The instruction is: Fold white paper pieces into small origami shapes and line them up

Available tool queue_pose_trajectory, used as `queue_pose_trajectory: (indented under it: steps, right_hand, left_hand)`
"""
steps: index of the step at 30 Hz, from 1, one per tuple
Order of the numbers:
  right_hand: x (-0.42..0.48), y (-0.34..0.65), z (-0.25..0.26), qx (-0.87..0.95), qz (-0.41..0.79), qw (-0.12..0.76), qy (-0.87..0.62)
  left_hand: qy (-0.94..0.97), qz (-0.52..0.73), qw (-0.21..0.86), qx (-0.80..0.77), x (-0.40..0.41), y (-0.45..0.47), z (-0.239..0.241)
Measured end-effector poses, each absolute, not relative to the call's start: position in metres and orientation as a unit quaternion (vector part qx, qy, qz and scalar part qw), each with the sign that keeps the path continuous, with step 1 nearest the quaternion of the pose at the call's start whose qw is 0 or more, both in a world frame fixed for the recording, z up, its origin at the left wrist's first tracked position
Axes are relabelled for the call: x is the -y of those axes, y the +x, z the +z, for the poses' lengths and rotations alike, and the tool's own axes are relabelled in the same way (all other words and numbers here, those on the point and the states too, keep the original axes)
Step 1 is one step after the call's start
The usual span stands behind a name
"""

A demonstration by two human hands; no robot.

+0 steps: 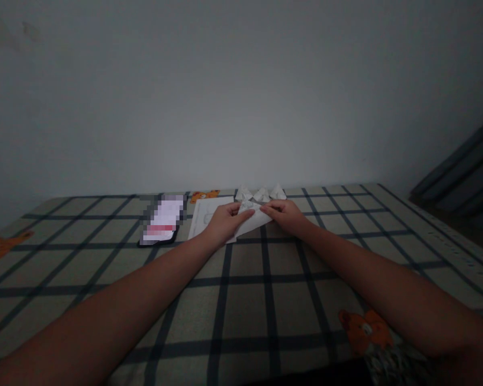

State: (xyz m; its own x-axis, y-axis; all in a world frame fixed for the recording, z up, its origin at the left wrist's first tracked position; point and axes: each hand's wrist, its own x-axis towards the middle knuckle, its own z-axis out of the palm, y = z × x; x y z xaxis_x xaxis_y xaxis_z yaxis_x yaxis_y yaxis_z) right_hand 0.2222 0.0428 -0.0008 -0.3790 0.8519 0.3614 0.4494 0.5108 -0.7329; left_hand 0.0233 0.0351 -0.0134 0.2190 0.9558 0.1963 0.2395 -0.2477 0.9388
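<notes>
Between my two hands is a partly folded sheet of white paper (254, 217), held just above the checked cloth. My left hand (226, 222) pinches its left side with the thumb on top. On the right side, the fingers and thumb of my right hand (284, 214) grip the paper's upper edge. Right behind it stand several small folded paper pieces with pointed tops, one of them a paper piece (278, 191) at the right end. Flat sheets of printed paper (203, 213) lie beside and partly under my left hand.
A phone (163, 220) with a lit, blurred screen lies to the left of the sheets. The checked cloth (245, 311) with orange bear prints covers the surface up to a plain wall (241, 96). Dark folded fabric (462, 161) hangs at the far right.
</notes>
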Motion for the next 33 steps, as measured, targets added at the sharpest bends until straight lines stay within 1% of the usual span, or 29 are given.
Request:
queue_pose_trajectory:
  steps: [7, 10, 12, 15, 22, 27, 29, 33]
  right_hand:
    - [-0.0402, 0.2218, 0.0015, 0.79, 0.238, 0.363, -0.433]
    - [-0.0396, 0.2215, 0.0015, 0.78, 0.264, 0.364, -0.435]
    - [-0.04, 0.2216, 0.0011, 0.766, 0.279, 0.373, -0.443]
    - [-0.0412, 0.2222, 0.0006, 0.757, 0.266, 0.387, -0.453]
    - [-0.0416, 0.2221, 0.0002, 0.76, 0.248, 0.386, -0.459]
    - [-0.0408, 0.2219, 0.0022, 0.735, 0.259, 0.415, -0.47]
    - [-0.0404, 0.2225, 0.0033, 0.731, 0.272, 0.417, -0.466]
    - [-0.0396, 0.2242, 0.0035, 0.761, 0.272, 0.39, -0.441]
  left_hand:
    - [0.648, 0.441, 0.413, -0.463, -0.035, 0.0242, -0.0148]
    - [0.644, 0.444, 0.429, -0.453, -0.0357, 0.0242, -0.0163]
    - [0.645, 0.44, 0.431, -0.451, -0.0361, 0.0237, -0.0165]
    - [0.651, 0.431, 0.426, -0.456, -0.0364, 0.023, -0.0163]
    - [0.648, 0.431, 0.443, -0.445, -0.0324, 0.0247, -0.0126]
    - [0.677, 0.408, 0.413, -0.452, -0.0308, 0.0246, -0.0111]
    - [0.664, 0.422, 0.427, -0.445, -0.0316, 0.0251, -0.0115]
    - [0.625, 0.455, 0.472, -0.423, -0.0334, 0.0265, -0.0124]
